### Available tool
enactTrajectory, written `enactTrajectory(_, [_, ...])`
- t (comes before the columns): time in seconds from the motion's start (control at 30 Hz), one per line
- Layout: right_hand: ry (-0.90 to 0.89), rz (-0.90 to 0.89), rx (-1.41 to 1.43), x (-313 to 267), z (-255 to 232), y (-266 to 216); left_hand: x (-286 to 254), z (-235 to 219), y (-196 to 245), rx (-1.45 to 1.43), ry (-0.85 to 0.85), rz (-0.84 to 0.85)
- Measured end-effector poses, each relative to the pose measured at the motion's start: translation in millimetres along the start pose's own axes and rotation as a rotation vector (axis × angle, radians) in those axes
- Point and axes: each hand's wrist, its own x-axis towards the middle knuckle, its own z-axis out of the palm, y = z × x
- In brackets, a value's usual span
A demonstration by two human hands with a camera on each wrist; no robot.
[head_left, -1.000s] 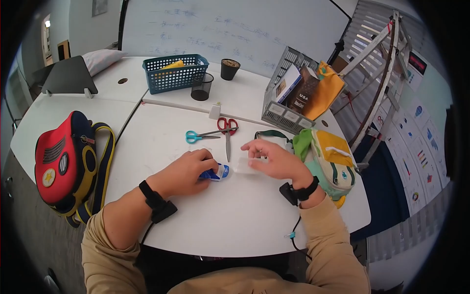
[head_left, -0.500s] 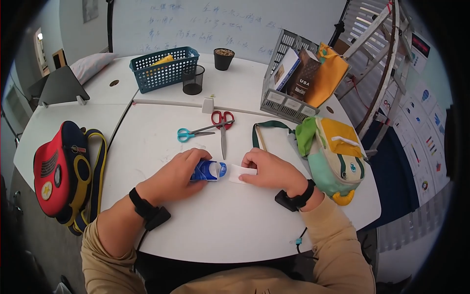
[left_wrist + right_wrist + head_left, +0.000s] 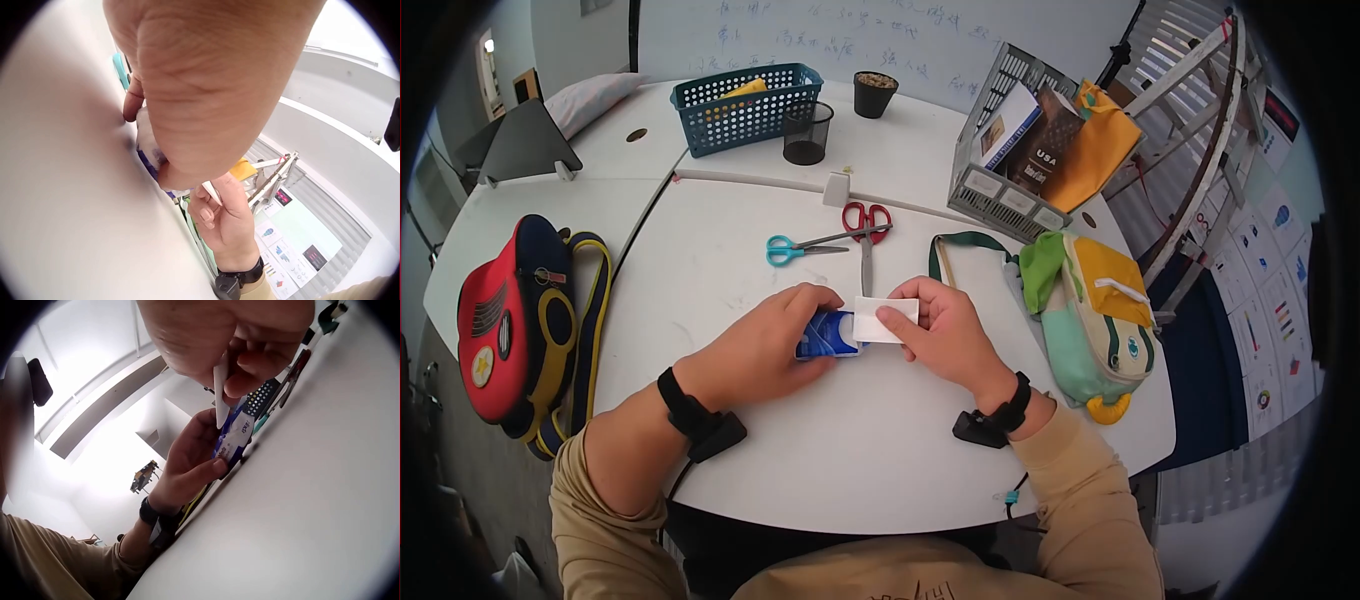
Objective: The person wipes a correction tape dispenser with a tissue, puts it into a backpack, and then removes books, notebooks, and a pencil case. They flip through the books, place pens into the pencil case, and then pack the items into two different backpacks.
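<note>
My left hand (image 3: 755, 340) holds a blue-and-white tissue pack (image 3: 825, 336) on the table, thumb at the near side and fingers at the far side. In the right wrist view the printed face of the pack (image 3: 236, 439) shows between the left thumb and fingers. My right hand (image 3: 948, 335) pinches a folded white tissue (image 3: 887, 321), thumb on top. The tissue overlaps the right end of the pack in the head view. Edge-on, the tissue (image 3: 221, 394) looks thin and flat in the right wrist view. Just beyond the hands lie red-handled scissors (image 3: 867, 222) and teal-handled scissors (image 3: 783, 251).
A red backpack (image 3: 505, 320) stands at the left and a green-and-cream backpack (image 3: 1090, 330) at the right. Farther back are a teal basket (image 3: 745, 115), a black mesh cup (image 3: 807, 140), a small pot (image 3: 874, 98) and a grey crate (image 3: 1000, 200) with books.
My right hand has lowered with the white tissue and brought it left against the pack's right end. My left hand keeps its hold on the pack. The head view has shifted slightly.
</note>
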Motion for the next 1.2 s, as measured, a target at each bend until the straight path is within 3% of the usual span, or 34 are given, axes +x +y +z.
enactTrajectory(0.47, [-0.097, -0.082, -0.110, 1, -3, 3, 0, 4, -1, -0.066, 0.007, -0.024])
enactTrajectory(0.63, [-0.128, -0.034, -0.114, 3, -3, 11, 0, 6, 2, -0.083, -0.001, -0.012])
enactTrajectory(0.83, [-0.032, 0.033, -0.012, 6, -5, 10, 2, 8, 0, -0.065, 0.036, 0.059])
enactTrajectory(1.2, [0.097, -0.048, 0.123, -1, 2, 3, 4, 8, 2, -0.085, 0.087, 0.080])
